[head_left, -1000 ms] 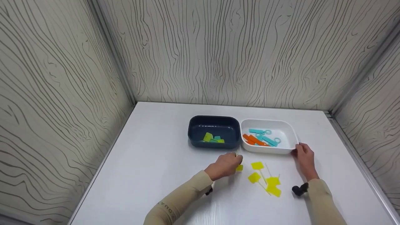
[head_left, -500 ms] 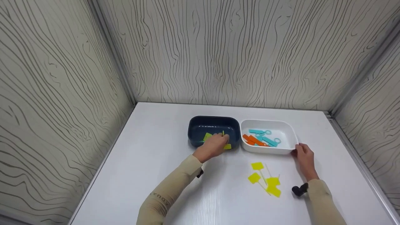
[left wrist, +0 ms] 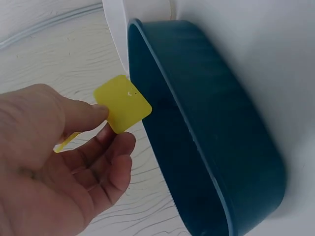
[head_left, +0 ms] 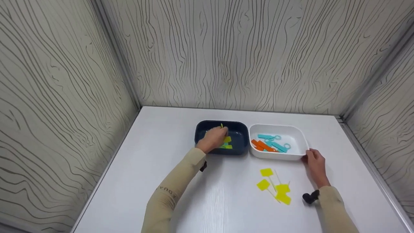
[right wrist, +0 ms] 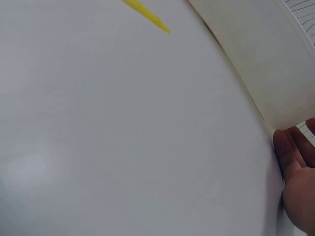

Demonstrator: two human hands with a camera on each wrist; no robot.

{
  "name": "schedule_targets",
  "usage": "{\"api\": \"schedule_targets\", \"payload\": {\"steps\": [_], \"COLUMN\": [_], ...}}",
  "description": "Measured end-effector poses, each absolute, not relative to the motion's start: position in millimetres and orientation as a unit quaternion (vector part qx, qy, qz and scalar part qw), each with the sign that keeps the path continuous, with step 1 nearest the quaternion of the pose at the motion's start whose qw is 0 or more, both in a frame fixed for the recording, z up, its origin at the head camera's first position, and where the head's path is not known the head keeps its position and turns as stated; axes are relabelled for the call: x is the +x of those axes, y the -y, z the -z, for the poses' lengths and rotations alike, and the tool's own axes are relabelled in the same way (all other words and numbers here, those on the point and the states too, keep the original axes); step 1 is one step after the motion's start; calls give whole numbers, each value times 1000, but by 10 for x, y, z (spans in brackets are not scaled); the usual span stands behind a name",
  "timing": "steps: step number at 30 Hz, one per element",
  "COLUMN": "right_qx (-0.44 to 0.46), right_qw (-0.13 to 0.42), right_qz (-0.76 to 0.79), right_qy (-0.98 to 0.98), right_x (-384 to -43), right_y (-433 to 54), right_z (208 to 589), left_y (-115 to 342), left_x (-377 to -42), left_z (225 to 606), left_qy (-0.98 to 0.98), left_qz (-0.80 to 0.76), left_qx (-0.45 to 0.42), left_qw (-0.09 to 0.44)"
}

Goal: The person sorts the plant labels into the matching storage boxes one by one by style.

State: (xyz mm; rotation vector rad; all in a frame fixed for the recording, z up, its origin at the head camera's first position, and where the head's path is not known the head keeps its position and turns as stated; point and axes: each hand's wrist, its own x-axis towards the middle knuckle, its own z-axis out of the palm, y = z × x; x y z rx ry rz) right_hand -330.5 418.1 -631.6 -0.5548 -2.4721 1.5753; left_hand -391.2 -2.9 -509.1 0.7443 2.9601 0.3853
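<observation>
My left hand (head_left: 213, 138) is over the dark blue tray (head_left: 241, 151). Between thumb and fingers it pinches a yellow square tag with a thin stem; in the left wrist view the flat tag (left wrist: 123, 103) stands out beyond the thumb, beside the tray's rim. Yellow-green and teal pieces lie inside this tray, partly hidden by the hand. At the near right corner of the white tray (head_left: 278, 156), my right hand (head_left: 316, 165) holds the rim and corner. Several yellow tags (head_left: 266, 172) with thin stems lie loosely grouped on the table in front of the white tray.
Inside the white tray lie orange strips (head_left: 263, 145) and turquoise strips (head_left: 278, 146) with ring ends. Both trays stand side by side, nearly touching, on a white table (head_left: 168, 136). Wood-patterned panels (head_left: 223, 58) enclose the table at the back and sides.
My left hand has moved from the table in front of the trays, left and away from me, to over the dark blue tray, carrying the yellow tag. My right hand has stayed put.
</observation>
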Motion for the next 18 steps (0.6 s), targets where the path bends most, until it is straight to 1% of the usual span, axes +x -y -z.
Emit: {"api": "schedule_targets", "payload": {"steps": [6, 15, 18], "right_qx": [-185, -188, -186], "right_qw": [92, 79, 83], "right_qz": [-529, -529, -528], "right_qy": [823, 824, 824], "right_x": [-3306, -3306, -3304], "right_y": [-4177, -4185, -4183], "right_z": [6333, 6354, 6342], "left_y": [76, 128, 141], "left_x": [-4047, -4145, -4148], "left_z": [5073, 5112, 5129], "left_qy": [-961, -967, -969], "left_qz": [-153, -130, -130], "left_qx": [222, 214, 205], "left_qw": [60, 46, 40]}}
